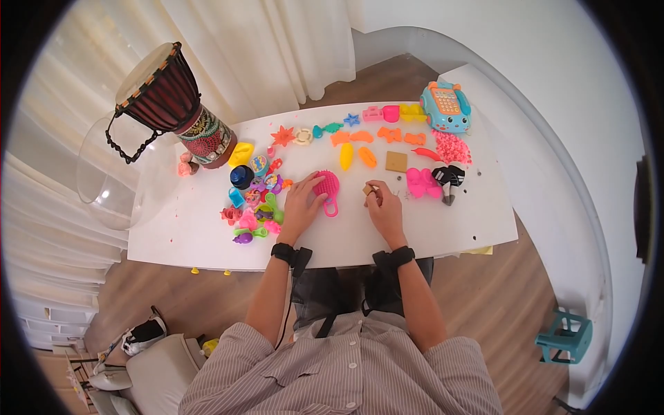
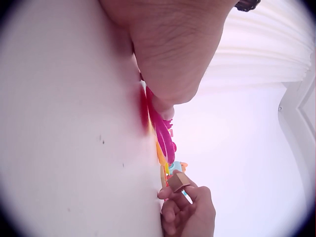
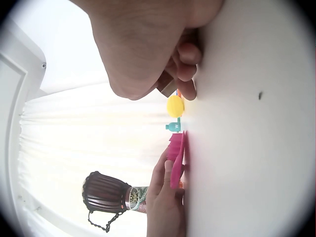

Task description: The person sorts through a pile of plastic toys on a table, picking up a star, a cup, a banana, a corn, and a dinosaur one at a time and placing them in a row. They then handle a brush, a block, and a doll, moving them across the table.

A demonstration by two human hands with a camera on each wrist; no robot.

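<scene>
My left hand (image 1: 302, 204) holds the edge of a pink toy hairbrush (image 1: 328, 184), thumb on its near side. The brush lies low over the white table (image 1: 443, 228), bristles up, its looped handle pointing toward me. In the right wrist view, the brush (image 3: 177, 160) shows side-on between the left thumb and fingers. A small brown block (image 1: 369, 189) is pinched between thumb and fingertips of my right hand (image 1: 386, 211), just right of the brush. The block (image 2: 178, 182) also shows in the left wrist view, held slightly above the tabletop.
Left of the left hand lies a pile of small toys (image 1: 259, 200) with a dark blue jar (image 1: 241, 177). Colourful molds, a flat tan square (image 1: 396, 162) and pink heart shapes (image 1: 422, 182) lie beyond and right. A drum (image 1: 207, 135) and toy phone (image 1: 446, 107) stand at the back.
</scene>
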